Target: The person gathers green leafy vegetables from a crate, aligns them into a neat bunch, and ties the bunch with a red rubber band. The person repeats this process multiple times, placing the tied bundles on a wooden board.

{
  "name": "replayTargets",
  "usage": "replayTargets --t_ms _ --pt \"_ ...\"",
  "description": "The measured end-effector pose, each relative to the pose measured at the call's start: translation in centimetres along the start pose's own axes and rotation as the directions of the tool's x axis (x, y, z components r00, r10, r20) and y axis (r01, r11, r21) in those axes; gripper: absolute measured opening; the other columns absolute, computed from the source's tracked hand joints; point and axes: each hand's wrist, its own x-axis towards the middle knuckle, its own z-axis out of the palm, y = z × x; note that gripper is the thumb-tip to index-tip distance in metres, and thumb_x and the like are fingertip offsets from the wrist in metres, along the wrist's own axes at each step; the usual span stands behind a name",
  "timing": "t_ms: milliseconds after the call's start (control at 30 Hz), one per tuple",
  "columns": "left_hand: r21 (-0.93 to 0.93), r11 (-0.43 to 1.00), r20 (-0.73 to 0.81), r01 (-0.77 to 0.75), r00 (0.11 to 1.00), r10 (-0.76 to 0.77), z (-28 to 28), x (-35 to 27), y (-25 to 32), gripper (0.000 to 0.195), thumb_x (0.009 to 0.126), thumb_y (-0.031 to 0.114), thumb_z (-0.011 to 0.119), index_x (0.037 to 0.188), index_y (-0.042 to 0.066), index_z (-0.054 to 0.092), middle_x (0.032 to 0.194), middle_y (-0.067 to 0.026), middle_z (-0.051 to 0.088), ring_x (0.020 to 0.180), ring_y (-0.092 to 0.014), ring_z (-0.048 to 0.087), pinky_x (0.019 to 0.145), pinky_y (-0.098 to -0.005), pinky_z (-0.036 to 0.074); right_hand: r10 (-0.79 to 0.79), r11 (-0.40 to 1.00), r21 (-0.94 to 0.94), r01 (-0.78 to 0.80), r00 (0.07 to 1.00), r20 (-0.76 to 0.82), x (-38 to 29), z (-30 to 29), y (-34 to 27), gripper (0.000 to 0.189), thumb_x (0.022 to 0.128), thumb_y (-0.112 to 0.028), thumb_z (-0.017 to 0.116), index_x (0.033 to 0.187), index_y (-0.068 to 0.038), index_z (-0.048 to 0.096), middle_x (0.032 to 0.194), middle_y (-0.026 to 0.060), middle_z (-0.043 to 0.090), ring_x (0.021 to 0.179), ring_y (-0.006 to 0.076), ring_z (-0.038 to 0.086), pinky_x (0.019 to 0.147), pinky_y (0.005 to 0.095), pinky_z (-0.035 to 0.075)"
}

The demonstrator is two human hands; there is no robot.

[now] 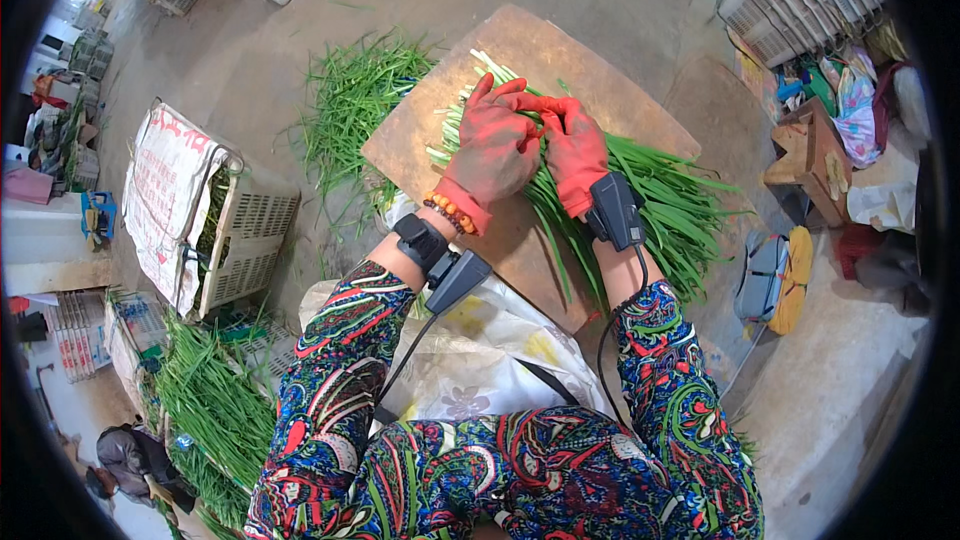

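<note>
A bunch of garlic chives (652, 195) lies across a worn wooden board (495, 37). Its pale stem ends point to the upper left and the green leaves hang over the board's right edge. My left hand (495, 135), in a red glove darkened with dirt, rests over the stems with its fingers curled at the bunch. From the right, my right hand (574, 146), also gloved in red, closes on the same bunch. The fingertips of both hands meet above the stems. Whether anything small is pinched between them is hidden.
Loose green leaves (352, 105) are heaped on the floor left of the board. A plastic crate (251, 240) partly covered by a white sack stands farther left. More chives (214, 397) lie at lower left, near a crouching person (139, 461). A wooden box (814, 154) sits at right.
</note>
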Motion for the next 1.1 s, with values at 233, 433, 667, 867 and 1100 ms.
replayTargets --t_ms 233,433,667,867,1100 --pt "0.212 0.958 0.144 0.191 0.964 -0.223 1.8 0.2 -1.1 0.008 0.072 0.016 0.066 0.07 0.009 0.068 0.109 -0.0056 0.068 0.117 -0.026 0.057 0.11 -0.0448 0.032 0.002 0.883 0.468 -0.02 0.999 0.039 0.4 0.1 2.0 0.017 0.089 -0.008 0.061 0.105 -0.004 0.062 0.091 0.0058 0.069 0.083 0.0102 0.061 0.076 0.0267 0.048" --pt "0.241 0.911 0.299 0.336 0.867 -0.399 1.6 0.4 -1.4 0.017 0.075 0.025 0.065 0.072 0.009 0.071 0.122 -0.0088 0.063 0.125 -0.026 0.05 0.113 -0.0434 0.026 -0.029 0.936 0.351 0.011 0.999 0.046 0.3 0.0 2.5 0.017 0.089 -0.01 0.062 0.105 -0.007 0.062 0.09 0.0073 0.07 0.082 0.0141 0.065 0.075 0.0283 0.049" --pt "0.264 0.903 0.364 0.339 0.832 -0.419 1.3 0.8 -1.4 0.019 0.075 0.026 0.062 0.071 0.009 0.071 0.125 -0.01 0.062 0.129 -0.027 0.047 0.114 -0.0435 0.024 -0.07 0.939 0.339 0.059 0.997 0.019 0.3 -0.1 2.4 0.016 0.087 -0.011 0.063 0.103 -0.009 0.062 0.09 0.0091 0.07 0.081 0.0194 0.067 0.074 0.0307 0.05" --pt "0.208 0.915 0.358 0.346 0.844 -0.4 0.8 0.7 -1.1 0.017 0.073 0.024 0.062 0.073 0.009 0.071 0.126 -0.01 0.061 0.129 -0.028 0.047 0.114 -0.044 0.024 -0.241 0.967 0.107 0.231 0.965 0.101 -0.2 -1.3 0.7 0.02 0.083 -0.009 0.066 0.103 -0.007 0.062 0.098 0.0128 0.068 0.093 0.0268 0.066 0.078 0.034 0.051" --pt "0.154 0.943 0.275 0.295 0.904 -0.328 0.8 -0.3 -1.1 0.016 0.077 0.022 0.062 0.078 0.008 0.071 0.125 -0.0093 0.062 0.127 -0.028 0.049 0.114 -0.0447 0.026 -0.152 0.973 0.2 0.115 0.972 0.179 -0.5 -3.1 -1.7 0.013 0.084 -0.013 0.064 0.093 -0.005 0.068 0.1 0.013 0.069 0.107 0.03 0.061 0.09 0.0354 0.048"
